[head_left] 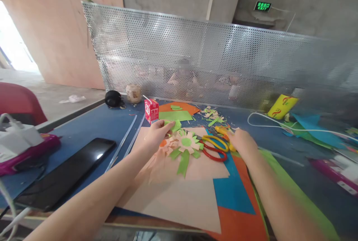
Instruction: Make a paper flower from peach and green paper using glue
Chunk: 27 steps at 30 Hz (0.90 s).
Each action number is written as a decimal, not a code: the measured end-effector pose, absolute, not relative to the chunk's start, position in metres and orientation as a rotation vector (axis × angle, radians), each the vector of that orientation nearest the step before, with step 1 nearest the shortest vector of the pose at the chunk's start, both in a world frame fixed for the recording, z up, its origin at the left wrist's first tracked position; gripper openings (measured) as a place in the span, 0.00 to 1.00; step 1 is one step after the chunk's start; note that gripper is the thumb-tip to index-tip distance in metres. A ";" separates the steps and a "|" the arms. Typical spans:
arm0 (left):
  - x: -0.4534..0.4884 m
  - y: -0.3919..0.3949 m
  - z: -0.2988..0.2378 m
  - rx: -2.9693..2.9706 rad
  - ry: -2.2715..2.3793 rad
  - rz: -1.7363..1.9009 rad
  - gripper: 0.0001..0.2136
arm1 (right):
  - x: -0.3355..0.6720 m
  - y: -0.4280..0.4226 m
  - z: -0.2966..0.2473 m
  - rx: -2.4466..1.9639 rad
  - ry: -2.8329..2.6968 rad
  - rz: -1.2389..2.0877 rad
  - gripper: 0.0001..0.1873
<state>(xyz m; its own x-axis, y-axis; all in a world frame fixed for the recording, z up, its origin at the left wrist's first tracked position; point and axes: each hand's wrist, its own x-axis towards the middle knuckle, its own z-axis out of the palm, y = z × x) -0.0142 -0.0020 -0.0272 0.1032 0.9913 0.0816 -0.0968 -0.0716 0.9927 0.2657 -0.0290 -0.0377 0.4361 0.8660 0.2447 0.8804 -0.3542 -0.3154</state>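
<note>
My left hand (158, 133) pinches a small green paper piece (175, 126) above the paper stack. My right hand (242, 141) is closed around a yellow tool (223, 131), shaped like a glue gun and partly covered by my fingers. Between my hands lies a paper rosette (186, 142) with pale petals, a green centre and green tails. Left of it, partly behind my left hand, is a pale paper flower with an orange centre (163, 143). Scissors (214, 155) with red and yellow handle loops rest to its right. Pale sheets (173, 200) lie underneath.
A red drink carton (151, 111) stands behind my left hand. Paper scraps (212, 115) lie farther back, before a perforated metal screen (156, 47). A phone (67, 170) is at left. A white cable (293, 126) and yellow packet (282, 107) are at right. A person sits beyond the screen.
</note>
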 end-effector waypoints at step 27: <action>-0.006 -0.012 -0.027 1.469 1.044 1.067 0.15 | 0.179 -0.057 -0.034 -1.705 -1.970 0.485 0.08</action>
<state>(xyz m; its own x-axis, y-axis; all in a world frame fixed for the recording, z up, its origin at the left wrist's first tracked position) -0.0064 -0.0120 -0.0271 0.2380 0.9656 0.1043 0.0832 -0.1273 0.9884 0.1787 -0.0567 -0.0338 -0.1030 0.9863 0.1291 0.8134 0.1582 -0.5597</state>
